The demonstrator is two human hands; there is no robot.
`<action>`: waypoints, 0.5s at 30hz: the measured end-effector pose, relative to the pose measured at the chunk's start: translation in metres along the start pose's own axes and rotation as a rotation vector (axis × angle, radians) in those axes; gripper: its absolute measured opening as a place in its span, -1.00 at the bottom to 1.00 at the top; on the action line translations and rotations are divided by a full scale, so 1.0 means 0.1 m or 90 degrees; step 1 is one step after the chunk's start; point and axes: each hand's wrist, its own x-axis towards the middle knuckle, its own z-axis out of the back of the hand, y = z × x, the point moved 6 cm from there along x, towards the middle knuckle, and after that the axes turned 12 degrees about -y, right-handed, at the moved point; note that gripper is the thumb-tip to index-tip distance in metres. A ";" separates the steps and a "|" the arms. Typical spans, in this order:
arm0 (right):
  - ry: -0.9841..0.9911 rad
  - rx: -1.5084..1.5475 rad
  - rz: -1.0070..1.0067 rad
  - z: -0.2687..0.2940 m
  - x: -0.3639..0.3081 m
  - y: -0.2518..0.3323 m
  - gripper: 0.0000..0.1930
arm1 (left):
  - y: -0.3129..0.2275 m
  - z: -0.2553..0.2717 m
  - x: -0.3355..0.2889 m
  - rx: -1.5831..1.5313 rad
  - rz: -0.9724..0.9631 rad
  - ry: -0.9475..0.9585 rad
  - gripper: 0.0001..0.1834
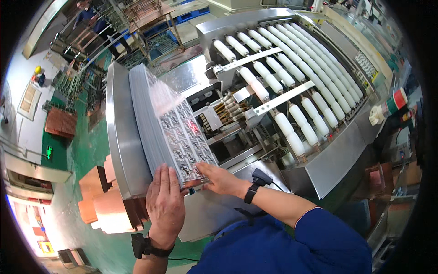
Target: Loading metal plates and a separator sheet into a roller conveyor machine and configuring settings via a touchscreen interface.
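A tall stack of thin sheets (141, 116), grey at the edges, stands tilted in a metal holder. Its top face, a panel with a repeating dark and silver pattern (185, 141), has a pale glare and a few red light spots. My left hand (165, 205) lies flat against the stack's near end, its fingers straight and side by side. At the near right corner of the panel is my right hand (223, 179), fingers stretched out and touching its edge; part of them is hidden. Both wrists wear black straps with small black devices.
The curved steel side (119, 137) of the holder rises left of the stack. To the right, a machine carries rows of white rollers (292, 68), with a mechanism of brass-coloured parts (219, 116) between. Copper-coloured boards (109, 208) stand at lower left. A person (98, 23) is far back.
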 end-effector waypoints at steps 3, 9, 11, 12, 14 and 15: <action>-0.051 -0.027 0.018 -0.02 -0.04 -0.07 -0.21 | -0.05 -0.05 0.02 0.003 -0.003 -0.002 -0.28; -0.055 -0.088 0.085 -0.08 -0.09 -0.04 -0.24 | -0.07 -0.08 -0.06 0.045 -0.019 -0.053 -0.29; -0.069 -0.087 0.115 -0.11 -0.10 -0.07 -0.25 | -0.05 -0.07 -0.06 0.048 -0.014 -0.068 -0.29; -0.081 -0.084 0.137 -0.12 -0.11 -0.07 -0.25 | -0.04 -0.08 -0.06 0.043 -0.026 -0.056 -0.30; -0.073 -0.075 0.132 -0.18 -0.12 -0.07 -0.25 | -0.02 -0.07 -0.09 0.039 -0.032 -0.040 -0.33; -0.066 -0.066 0.118 -0.21 -0.09 -0.09 -0.25 | 0.00 -0.05 -0.06 0.044 -0.029 -0.047 -0.33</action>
